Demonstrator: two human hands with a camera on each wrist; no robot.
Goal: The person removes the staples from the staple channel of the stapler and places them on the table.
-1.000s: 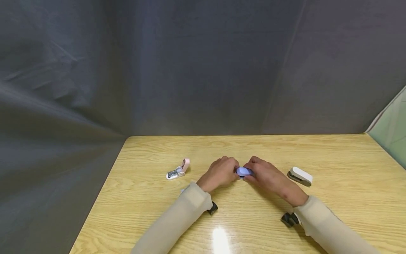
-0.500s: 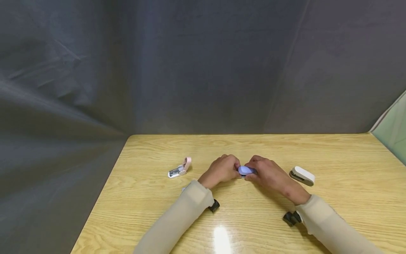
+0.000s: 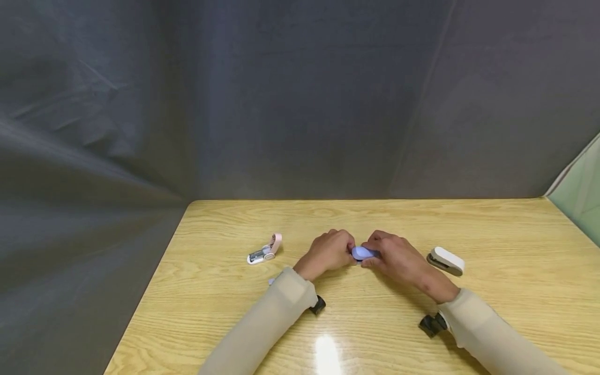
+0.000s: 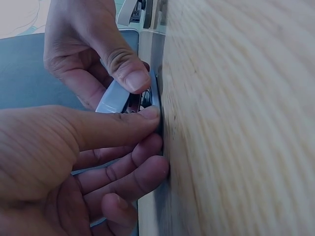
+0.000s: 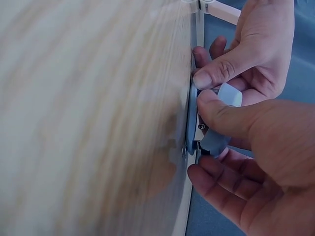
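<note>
A small lavender-blue stapler (image 3: 362,253) is low over the table's middle, between both hands. My left hand (image 3: 329,251) pinches one end of it, thumb on the strip along its base in the left wrist view. From the other side, my right hand (image 3: 397,259) grips the body between thumb and fingers. In the right wrist view the blue upper arm (image 5: 214,142) stands at an angle from the base (image 5: 192,118), with metal parts showing between them. The fingers hide much of the stapler; whether its base touches the table, I cannot tell.
A pink-and-white stapler (image 3: 265,251) with its top raised lies left of the hands. To their right is a white-and-grey stapler (image 3: 447,260). A small pale object (image 3: 271,281) peeks out beside the left sleeve. A dark curtain (image 3: 300,104) hangs behind the wooden table (image 3: 225,312).
The head view has shifted slightly. Both hands keep their hold on the blue stapler, almost in place, and the other staplers lie as before.
</note>
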